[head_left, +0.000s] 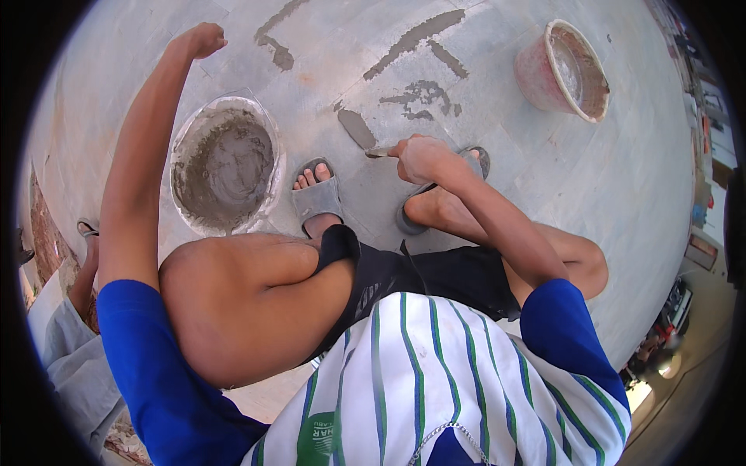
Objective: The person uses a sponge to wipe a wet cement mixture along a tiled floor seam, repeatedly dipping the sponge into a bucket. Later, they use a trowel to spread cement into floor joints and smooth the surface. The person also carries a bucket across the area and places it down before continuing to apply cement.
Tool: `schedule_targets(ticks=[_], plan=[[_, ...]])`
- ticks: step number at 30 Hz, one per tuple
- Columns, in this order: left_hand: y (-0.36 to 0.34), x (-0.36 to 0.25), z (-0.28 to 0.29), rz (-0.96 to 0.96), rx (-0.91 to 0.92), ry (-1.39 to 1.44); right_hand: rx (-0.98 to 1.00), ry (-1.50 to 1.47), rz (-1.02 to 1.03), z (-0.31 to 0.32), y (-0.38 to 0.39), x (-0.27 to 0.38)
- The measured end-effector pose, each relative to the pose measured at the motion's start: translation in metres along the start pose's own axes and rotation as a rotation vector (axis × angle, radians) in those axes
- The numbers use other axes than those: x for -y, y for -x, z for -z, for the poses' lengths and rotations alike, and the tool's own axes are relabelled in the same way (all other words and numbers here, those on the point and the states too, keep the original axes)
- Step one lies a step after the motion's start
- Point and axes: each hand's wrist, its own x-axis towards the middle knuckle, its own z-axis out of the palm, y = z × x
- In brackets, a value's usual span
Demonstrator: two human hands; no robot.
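My right hand is closed around a putty knife. Its small blade touches the floor at the lower end of a short strip of wet grey mortar. My left hand is stretched out to the far left in a fist, and nothing shows sticking out of it. Between my left arm and my left foot stands a white bucket with thick grey mortar inside. My fingers hide most of the putty knife's handle.
Longer mortar strips and a smeared patch mark the grey tiled floor ahead. A pinkish bucket leans at the far right. Another person's leg shows at the left edge. My sandalled feet are close to the work.
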Motion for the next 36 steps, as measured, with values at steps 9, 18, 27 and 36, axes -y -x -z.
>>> schedule_targets(ticks=[9, 18, 27, 36], plan=[[-0.016, -0.012, -0.005, -0.011, -0.02, 0.017, 0.041, 0.178, -0.027, 0.057, -0.115, 0.042], [-0.003, -0.003, -0.021, 0.007, 0.006, 0.085, -0.01, 0.312, 0.068, 0.037, -0.112, 0.069], [-0.013, 0.006, -0.035, 0.008, 0.023, 0.067, -0.043, 0.327, 0.13, 0.005, -0.078, 0.063], [-0.003, -0.017, -0.009, -0.009, 0.013, 0.025, -0.029, 0.329, 0.146, -0.029, -0.027, 0.041]])
